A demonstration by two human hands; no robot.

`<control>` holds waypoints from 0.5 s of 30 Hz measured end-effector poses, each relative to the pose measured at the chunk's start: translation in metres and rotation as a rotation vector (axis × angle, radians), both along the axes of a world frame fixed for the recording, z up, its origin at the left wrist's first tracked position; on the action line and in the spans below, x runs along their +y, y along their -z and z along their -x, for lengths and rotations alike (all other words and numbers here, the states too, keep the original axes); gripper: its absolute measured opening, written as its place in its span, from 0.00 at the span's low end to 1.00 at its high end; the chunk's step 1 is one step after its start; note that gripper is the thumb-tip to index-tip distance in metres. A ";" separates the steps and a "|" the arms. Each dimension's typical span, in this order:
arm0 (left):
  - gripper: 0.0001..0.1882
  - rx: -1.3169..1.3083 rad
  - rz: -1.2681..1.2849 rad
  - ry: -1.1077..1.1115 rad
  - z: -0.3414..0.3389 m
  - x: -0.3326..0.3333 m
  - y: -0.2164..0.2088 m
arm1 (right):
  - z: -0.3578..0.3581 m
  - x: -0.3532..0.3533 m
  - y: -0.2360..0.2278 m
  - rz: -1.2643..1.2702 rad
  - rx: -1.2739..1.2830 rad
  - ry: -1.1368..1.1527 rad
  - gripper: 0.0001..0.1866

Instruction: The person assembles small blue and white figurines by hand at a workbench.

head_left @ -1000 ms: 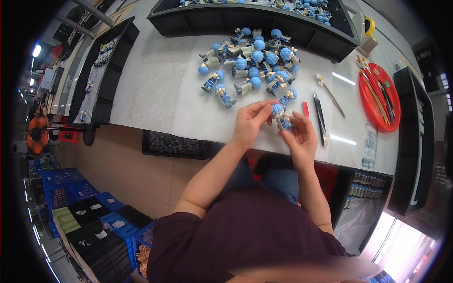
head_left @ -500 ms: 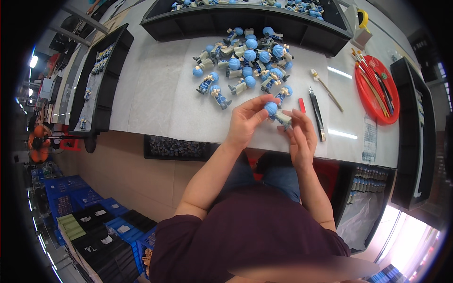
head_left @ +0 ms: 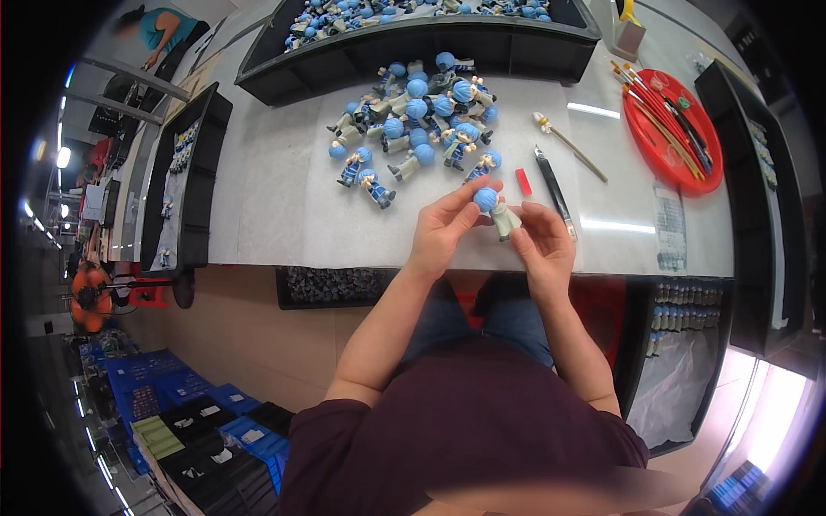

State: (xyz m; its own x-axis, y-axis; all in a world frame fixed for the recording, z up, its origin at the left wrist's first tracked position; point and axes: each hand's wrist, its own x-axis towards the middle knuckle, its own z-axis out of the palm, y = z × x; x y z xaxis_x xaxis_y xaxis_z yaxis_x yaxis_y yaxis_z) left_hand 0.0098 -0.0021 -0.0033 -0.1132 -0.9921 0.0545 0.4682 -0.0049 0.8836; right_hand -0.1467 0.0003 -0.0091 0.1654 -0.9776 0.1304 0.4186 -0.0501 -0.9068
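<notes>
Just above the table's front edge, I hold a small figurine [head_left: 507, 224] with a blue head and a pale grey-green caped back. My left hand [head_left: 441, 234] pinches it by the head between thumb and fingers. From the other side, my right hand [head_left: 547, 249] closes its thumb and fingertips on the body's edge. Beyond my hands lies a loose heap of similar figurines [head_left: 416, 109], blue-headed, some face up and some face down. One figurine [head_left: 375, 189] rests apart at the heap's near left. A red strip [head_left: 523, 181] and a black-handled craft knife [head_left: 555, 191] lie right of my hands.
A long black bin [head_left: 413, 58] of figurines spans the back. The red oval tray [head_left: 674, 129] holds paintbrushes, beside a white-tipped stick [head_left: 570, 147] and a tape dispenser [head_left: 628, 39]. Black trays [head_left: 196, 172] flank the table. Another person [head_left: 165, 34] stands at far left.
The figurine has turned in my fingers, from lying slanted to hanging more upright with its caped back showing. My right fingers have closed in on its body. The whole view has shifted slightly.
</notes>
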 end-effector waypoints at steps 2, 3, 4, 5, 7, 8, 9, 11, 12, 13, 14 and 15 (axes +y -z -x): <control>0.20 -0.045 0.030 -0.005 0.005 -0.001 0.003 | 0.005 0.002 -0.001 -0.001 -0.015 0.003 0.18; 0.21 -0.085 0.061 -0.017 0.007 -0.001 0.004 | 0.008 0.002 -0.002 -0.003 -0.024 -0.002 0.18; 0.21 -0.090 0.061 -0.012 0.010 -0.001 0.003 | 0.011 0.004 -0.004 -0.002 -0.029 0.004 0.18; 0.22 -0.097 0.069 -0.025 0.012 -0.001 0.002 | 0.015 0.005 -0.006 -0.010 0.016 0.000 0.18; 0.24 -0.108 0.076 -0.035 0.018 0.000 -0.001 | 0.024 0.007 -0.006 -0.018 0.058 0.000 0.18; 0.26 -0.143 0.143 -0.056 0.021 -0.001 -0.004 | 0.029 0.007 -0.005 -0.038 0.123 -0.008 0.17; 0.28 -0.176 0.209 -0.074 0.025 -0.001 -0.008 | 0.034 0.007 -0.004 -0.060 0.189 -0.012 0.17; 0.31 -0.141 0.155 -0.031 0.036 0.003 -0.018 | 0.040 0.006 -0.005 -0.031 0.176 0.010 0.16; 0.33 -0.107 0.101 0.000 0.040 0.006 -0.022 | 0.041 0.006 -0.006 0.000 0.164 0.019 0.16; 0.33 -0.110 0.101 0.002 0.043 0.007 -0.022 | 0.043 0.005 -0.006 -0.001 0.161 0.020 0.16; 0.35 -0.213 0.182 -0.013 0.046 0.008 -0.022 | 0.044 0.004 -0.006 0.009 0.158 0.006 0.16; 0.36 -0.316 0.262 -0.029 0.049 0.008 -0.022 | 0.045 0.003 -0.006 0.020 0.156 -0.010 0.15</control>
State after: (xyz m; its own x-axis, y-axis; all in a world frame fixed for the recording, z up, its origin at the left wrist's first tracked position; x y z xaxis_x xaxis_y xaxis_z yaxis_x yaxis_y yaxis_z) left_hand -0.0387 0.0062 0.0186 -0.1372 -0.9522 0.2729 0.1699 0.2488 0.9535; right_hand -0.1914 0.0033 -0.0035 0.1953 -0.9732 0.1216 0.2737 -0.0650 -0.9596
